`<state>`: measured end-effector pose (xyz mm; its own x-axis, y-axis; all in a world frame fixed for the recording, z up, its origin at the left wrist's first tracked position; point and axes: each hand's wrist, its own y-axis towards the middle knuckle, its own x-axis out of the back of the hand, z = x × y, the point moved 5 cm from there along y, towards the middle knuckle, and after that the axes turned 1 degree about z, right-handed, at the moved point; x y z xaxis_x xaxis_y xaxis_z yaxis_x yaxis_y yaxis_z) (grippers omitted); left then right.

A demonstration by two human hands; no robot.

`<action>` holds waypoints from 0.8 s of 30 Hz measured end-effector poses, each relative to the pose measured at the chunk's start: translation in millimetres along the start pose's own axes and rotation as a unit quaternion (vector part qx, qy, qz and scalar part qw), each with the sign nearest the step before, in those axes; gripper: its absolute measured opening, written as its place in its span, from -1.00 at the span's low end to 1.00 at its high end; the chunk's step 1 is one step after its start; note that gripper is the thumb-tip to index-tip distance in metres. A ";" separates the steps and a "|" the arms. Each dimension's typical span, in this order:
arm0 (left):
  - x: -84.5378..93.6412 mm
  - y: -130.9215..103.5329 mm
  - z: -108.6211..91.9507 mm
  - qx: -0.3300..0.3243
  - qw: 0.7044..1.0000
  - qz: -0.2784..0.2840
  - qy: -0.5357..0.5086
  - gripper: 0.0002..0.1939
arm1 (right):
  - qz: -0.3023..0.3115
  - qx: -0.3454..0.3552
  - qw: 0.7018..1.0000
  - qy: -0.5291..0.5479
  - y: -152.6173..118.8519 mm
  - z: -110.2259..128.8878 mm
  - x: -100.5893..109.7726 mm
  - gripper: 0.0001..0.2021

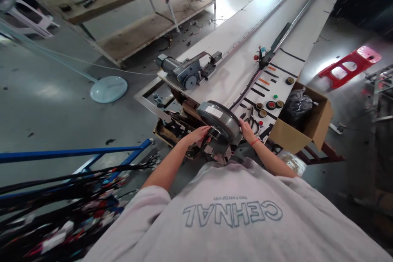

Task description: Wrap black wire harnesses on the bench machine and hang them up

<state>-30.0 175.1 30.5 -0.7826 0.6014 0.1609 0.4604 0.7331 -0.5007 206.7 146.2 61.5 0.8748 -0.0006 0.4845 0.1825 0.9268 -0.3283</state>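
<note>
A dark round reel (219, 116) with a pale label on top sits at the near end of the long white table (233, 69). At its left lower side is my left hand (199, 134), fingers pressed together; what they pinch is too small to make out. My right hand (246, 130) touches the reel's right edge, with its fingers closed against the rim. Below the reel, near my shirt, hangs dark material with pale patches. Scissors (252, 122) lie just beyond my right hand, beside tape rolls (262, 113) and black strips.
A grey motor unit (184, 71) stands on the table's left edge. Right of the table are an open cardboard box (321, 120) and a red stool (351, 65). A blue rack (123, 151) with cable bundles stands at left, near a round pale base (108, 89).
</note>
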 end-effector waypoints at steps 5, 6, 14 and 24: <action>9.7 -11.9 -29.3 -0.063 0.981 0.045 0.180 -0.65 | -0.157 -0.113 0.959 -0.206 -19.8 -44.0 39.5 -0.58; 19.7 -13.2 -34.6 -0.076 0.972 0.002 0.221 -0.67 | -0.135 -0.142 0.964 -0.179 -21.0 -50.8 43.2 -0.62; 80.1 -18.6 -54.5 -0.084 0.941 -0.128 0.301 -0.57 | 0.335 -0.014 0.910 0.244 -116.4 9.6 -23.8 -0.53; 72.0 -28.4 -66.1 -0.044 0.877 -0.220 0.425 -0.44 | 0.443 -0.218 0.823 0.281 -76.4 55.5 -145.4 -0.30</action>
<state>-71.7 218.6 112.5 -0.3151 0.2459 0.9167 0.2524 0.9528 -0.1688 40.7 96.3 61.1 0.7991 0.3153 -0.5119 -0.6011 0.4340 -0.6710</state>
